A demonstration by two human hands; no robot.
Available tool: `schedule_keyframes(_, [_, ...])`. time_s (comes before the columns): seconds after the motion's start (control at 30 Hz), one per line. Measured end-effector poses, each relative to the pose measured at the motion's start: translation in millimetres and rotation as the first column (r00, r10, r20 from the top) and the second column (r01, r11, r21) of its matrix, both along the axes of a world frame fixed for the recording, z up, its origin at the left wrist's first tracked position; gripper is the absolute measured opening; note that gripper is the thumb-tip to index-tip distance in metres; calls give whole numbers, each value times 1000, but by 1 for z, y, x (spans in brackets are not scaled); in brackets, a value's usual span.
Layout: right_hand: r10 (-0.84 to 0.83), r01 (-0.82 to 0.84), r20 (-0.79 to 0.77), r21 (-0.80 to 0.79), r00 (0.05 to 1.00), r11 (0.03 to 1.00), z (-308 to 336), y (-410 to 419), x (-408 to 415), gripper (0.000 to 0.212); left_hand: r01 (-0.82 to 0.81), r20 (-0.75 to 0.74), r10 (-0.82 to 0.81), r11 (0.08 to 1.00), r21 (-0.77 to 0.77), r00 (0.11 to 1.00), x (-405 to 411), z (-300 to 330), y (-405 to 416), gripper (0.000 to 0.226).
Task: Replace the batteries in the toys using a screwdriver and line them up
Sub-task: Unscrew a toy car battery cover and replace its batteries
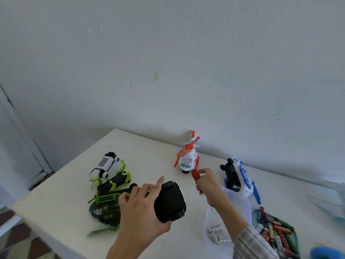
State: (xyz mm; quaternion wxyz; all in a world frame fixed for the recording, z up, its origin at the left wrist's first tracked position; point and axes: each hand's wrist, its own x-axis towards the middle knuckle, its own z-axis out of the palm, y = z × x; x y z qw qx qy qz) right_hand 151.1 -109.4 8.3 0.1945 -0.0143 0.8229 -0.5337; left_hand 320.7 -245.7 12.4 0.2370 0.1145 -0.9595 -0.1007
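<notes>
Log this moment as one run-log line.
left hand: holds black toy underside up | right hand: grips red screwdriver | red helicopter: upright by wall

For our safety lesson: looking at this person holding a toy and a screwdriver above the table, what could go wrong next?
1. The left hand grips the upturned black toy in the air; it might slip.
2. The right hand holds the screwdriver close to the red helicopter, which it could knock.
</notes>
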Motion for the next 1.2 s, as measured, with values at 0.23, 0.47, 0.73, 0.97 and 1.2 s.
schedule_keyframes(0.23, [365, -337, 62, -266, 929, 903, 47, 25, 63, 44, 47, 57, -48, 999, 23, 997, -5, -1, 17, 102])
schedule_keyframes(0.47, [202, -144, 136, -347, 970, 927, 29, 32, 71, 31, 67, -31, -60, 950, 305, 998, -8, 8, 24, 110])
schedule_keyframes(0.73, [-21, 116, 167, -579, 986, 807, 2, 30, 88, 15, 101, -103, 91, 27, 994, 990, -6, 10, 44, 106])
schedule_keyframes(0.97, [190, -132, 108, -402, 976, 906, -2, 43, 104, 37, 18, -40, 251, 91, 996, 967, -13, -8, 45, 73])
schedule_keyframes(1.2, [157, -167, -71, -175, 985, 970, 6, 48, 90, 25, -154, 183, -57, 331, 931, 982, -10, -18, 19, 61])
